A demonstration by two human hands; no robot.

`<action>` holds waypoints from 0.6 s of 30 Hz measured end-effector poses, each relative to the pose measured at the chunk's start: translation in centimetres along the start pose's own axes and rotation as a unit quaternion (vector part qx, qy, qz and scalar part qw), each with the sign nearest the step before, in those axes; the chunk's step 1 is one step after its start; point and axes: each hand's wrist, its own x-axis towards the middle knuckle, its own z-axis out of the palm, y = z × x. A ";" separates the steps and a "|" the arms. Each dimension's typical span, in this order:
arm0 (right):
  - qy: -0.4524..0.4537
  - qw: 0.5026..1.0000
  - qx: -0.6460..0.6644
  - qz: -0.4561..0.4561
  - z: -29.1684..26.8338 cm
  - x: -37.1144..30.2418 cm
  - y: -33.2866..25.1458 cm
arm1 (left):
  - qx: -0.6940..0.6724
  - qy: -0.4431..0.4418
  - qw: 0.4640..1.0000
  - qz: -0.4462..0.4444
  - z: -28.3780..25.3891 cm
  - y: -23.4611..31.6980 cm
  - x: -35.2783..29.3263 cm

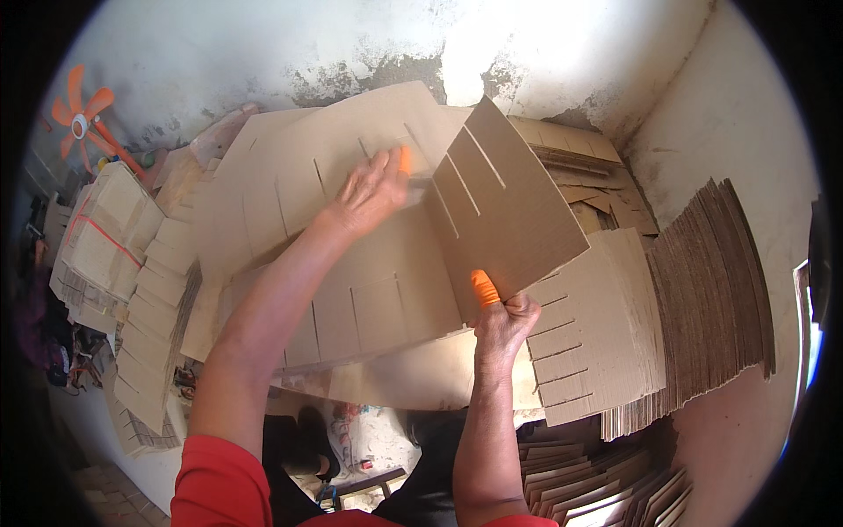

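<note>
My right hand point(505, 318) grips the near lower corner of a brown cardboard sheet point(509, 202) with cut slots, which stands tilted up. Its thumb, in an orange finger cover point(484, 288), presses on the face of the sheet. Farther off, my left hand point(373, 189) is bent over a larger slotted cardboard sheet point(294, 189), fingers together, near the raised sheet's left edge. An orange cover point(405, 162) shows on one of its digits too. What those fingers close on is hidden. Below lies another slotted cardboard piece point(378, 307).
To the right sit a stack of slotted sheets point(606, 325) and a tall cardboard pile point(711, 290). More cardboard point(606, 492) stands below right. On the left are stacked slotted strips point(158, 325), a tied bundle point(114, 220) and an orange fan point(81, 125). A peeling wall point(369, 53) rises behind.
</note>
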 end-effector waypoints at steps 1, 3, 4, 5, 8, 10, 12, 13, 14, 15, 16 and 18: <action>-0.006 1.000 -0.008 0.001 -0.1 0.0 -0.1 | -0.002 0.006 1.000 0.003 -0.1 0.1 -0.2; -0.020 1.000 -0.022 0.004 -0.3 0.0 -0.3 | -0.004 0.019 1.000 0.007 -0.3 -0.2 -0.8; -0.024 1.000 -0.016 0.011 -0.4 -0.1 -0.4 | -0.004 0.018 1.000 0.010 -0.3 -0.4 -0.9; -0.029 0.999 -0.010 0.016 -0.3 -0.1 -0.4 | -0.001 0.019 1.000 0.011 -0.2 -0.8 -0.9; -0.037 0.999 -0.006 0.018 0.1 -0.4 -0.5 | -0.044 0.054 0.997 -0.024 0.7 -0.8 -1.4; -0.042 0.999 -0.002 0.017 0.4 -0.3 -0.6 | -0.111 0.056 0.991 -0.050 1.0 -0.3 -2.0; -0.039 0.999 0.003 0.021 0.1 0.0 -0.4 | -0.210 0.025 0.976 -0.060 -1.8 1.3 -1.5; -0.036 0.999 0.007 0.014 0.2 0.1 -0.3 | -0.191 0.049 0.980 -0.011 -1.6 1.4 -2.1; -0.033 0.999 0.012 0.007 0.4 0.3 -0.2 | -0.171 0.072 0.982 0.038 -1.5 1.4 -2.7; -0.030 0.999 0.017 -0.001 0.5 0.4 0.0 | -0.151 0.095 0.980 0.086 -1.4 1.5 -3.3; -0.029 1.000 0.012 -0.002 0.5 0.4 0.1 | -0.149 0.116 0.976 0.104 -1.3 1.8 -3.9; -0.029 1.000 0.003 -0.006 0.6 0.5 0.3 | -0.143 0.157 0.967 0.140 -2.9 2.3 -4.2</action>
